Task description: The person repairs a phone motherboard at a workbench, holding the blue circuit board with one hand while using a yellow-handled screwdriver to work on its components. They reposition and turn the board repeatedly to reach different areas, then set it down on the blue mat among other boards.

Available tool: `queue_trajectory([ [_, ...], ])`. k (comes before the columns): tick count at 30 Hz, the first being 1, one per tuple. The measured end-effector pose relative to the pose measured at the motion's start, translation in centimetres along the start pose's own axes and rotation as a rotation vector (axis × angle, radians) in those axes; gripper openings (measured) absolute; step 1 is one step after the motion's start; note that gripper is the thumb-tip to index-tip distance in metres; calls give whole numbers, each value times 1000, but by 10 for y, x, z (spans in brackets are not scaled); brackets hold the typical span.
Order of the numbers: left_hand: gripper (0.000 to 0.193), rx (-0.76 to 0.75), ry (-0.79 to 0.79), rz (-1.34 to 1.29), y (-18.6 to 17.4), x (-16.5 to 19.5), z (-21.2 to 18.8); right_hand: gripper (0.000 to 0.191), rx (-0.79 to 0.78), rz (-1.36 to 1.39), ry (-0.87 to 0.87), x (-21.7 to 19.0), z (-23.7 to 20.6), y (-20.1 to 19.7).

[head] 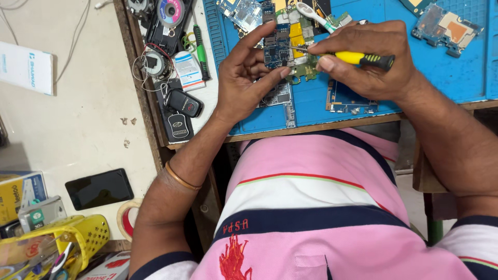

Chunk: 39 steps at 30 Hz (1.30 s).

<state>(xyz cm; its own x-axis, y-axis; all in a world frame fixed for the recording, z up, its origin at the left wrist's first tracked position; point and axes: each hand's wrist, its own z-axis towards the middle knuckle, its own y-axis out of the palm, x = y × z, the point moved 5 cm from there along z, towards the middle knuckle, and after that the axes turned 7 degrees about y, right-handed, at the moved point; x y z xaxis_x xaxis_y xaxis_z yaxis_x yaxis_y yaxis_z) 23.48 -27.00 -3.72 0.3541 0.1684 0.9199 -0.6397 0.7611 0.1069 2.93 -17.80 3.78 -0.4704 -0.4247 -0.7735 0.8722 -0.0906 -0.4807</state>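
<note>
We pinch a small blue circuit board (pixel 275 52) in our left hand (pixel 244 83), held just above the blue repair mat (pixel 311 98). Our right hand (pixel 363 59) is closed around a yellow-handled screwdriver (pixel 358 58), its tip touching the board. Two car key fobs (pixel 182 111) lie left of the mat.

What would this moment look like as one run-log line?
left hand: pinches small circuit board | right hand: holds yellow-handled screwdriver, tip at board | surface: blue work mat
</note>
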Motion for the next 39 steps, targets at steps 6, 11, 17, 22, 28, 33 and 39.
queue_trajectory([
  [6,68,-3,44,55,0,0,0,17,-22,-65,-24,-4,0,4],
  [11,67,0,16,-2,0,-1,-1,15,-13,-134,-35,-4,2,1],
  [17,66,-9,3,-63,-2,-4,0,17,-5,-75,-23,-4,1,-1],
  [22,65,10,-24,-100,-3,-5,-1,17,-15,-131,-38,-2,2,3],
  [28,66,5,-15,-57,-3,-5,-1,19,-3,-50,-5,2,-1,0],
  [33,66,-11,4,-10,-2,-3,-2,15,-1,-123,-30,2,0,0],
  [39,69,17,36,-11,-1,1,-2,18,51,-47,-26,2,-4,-3],
])
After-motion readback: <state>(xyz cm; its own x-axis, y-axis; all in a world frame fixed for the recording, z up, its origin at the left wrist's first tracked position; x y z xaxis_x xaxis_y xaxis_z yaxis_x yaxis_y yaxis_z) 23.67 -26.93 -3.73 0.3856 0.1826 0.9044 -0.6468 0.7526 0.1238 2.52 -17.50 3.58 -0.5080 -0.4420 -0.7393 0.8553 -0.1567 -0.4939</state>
